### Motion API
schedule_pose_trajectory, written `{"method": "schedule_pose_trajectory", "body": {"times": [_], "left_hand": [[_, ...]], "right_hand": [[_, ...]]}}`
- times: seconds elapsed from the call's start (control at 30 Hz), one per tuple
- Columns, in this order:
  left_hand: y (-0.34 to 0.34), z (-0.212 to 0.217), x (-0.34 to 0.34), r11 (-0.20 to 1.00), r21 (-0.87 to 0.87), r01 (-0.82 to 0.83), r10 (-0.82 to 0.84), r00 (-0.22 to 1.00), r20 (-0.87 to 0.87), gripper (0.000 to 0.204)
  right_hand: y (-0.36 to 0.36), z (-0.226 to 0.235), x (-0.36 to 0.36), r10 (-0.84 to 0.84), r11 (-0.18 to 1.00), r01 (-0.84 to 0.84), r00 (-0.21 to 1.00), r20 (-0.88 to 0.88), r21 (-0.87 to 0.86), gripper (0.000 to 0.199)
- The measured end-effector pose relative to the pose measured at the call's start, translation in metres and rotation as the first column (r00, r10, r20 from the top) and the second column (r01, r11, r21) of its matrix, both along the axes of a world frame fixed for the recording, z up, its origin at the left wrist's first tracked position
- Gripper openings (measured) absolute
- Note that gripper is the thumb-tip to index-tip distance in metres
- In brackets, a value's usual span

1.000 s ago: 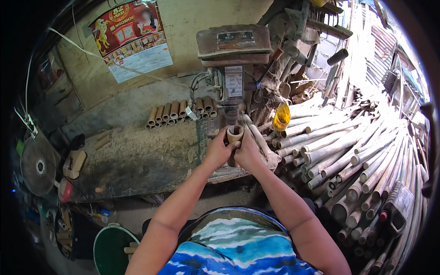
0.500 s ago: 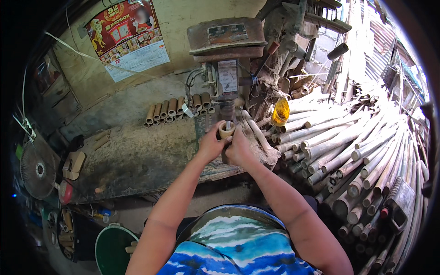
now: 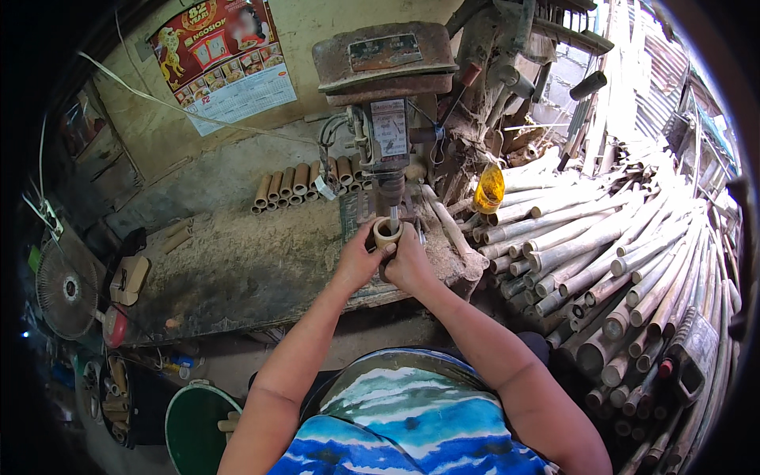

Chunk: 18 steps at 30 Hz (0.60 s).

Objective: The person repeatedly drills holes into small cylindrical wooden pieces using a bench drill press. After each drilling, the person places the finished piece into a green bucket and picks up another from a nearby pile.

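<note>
in the head view, a green tub [image 3: 187, 431] holds bamboo pieces [image 3: 229, 424]; a dark bin [image 3: 149, 412] beside it holds more. the left hand [image 3: 360, 257] and right hand [image 3: 411, 260] grasp a round, hollow bamboo tube [image 3: 385, 239], fingers wrapped around it, below the rusty drill press [image 3: 384, 67], the metal bit [image 3: 394, 217] at its mouth. dust coats the bench [image 3: 229, 257]. shorter tubes [image 3: 301, 180] stack behind; long poles [image 3: 602, 245] crowd the right.

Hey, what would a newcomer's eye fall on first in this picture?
Probably the large heap of bamboo poles fanning across the right side. At centre, the left hand and right hand hold a short bamboo tube at a dusty drill press. A red-and-white calendar hangs upper left.
</note>
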<state>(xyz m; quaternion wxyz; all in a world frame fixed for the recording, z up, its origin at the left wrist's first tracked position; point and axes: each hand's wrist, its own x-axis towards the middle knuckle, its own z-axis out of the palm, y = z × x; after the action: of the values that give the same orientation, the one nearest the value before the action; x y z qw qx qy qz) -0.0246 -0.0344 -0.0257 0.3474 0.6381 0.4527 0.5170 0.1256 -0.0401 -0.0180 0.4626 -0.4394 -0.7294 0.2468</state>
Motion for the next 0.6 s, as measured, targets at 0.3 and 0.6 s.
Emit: {"method": "schedule_pose_trajectory", "body": {"times": [0.3,0.6], "left_hand": [[0.023,0.01,0.025,1.0,-0.002,-0.021,0.02,0.975,-0.223,0.062],[-0.016,-0.025,0.006,0.998,-0.054,-0.025,0.012,0.974,-0.228,0.063]], "right_hand": [[0.021,0.006,0.016,-0.099,0.993,0.094,0.993,-0.071,-0.071,0.045],[-0.001,-0.024,0.023,0.074,0.963,-0.046,0.993,0.096,-0.266,0.049]]}}
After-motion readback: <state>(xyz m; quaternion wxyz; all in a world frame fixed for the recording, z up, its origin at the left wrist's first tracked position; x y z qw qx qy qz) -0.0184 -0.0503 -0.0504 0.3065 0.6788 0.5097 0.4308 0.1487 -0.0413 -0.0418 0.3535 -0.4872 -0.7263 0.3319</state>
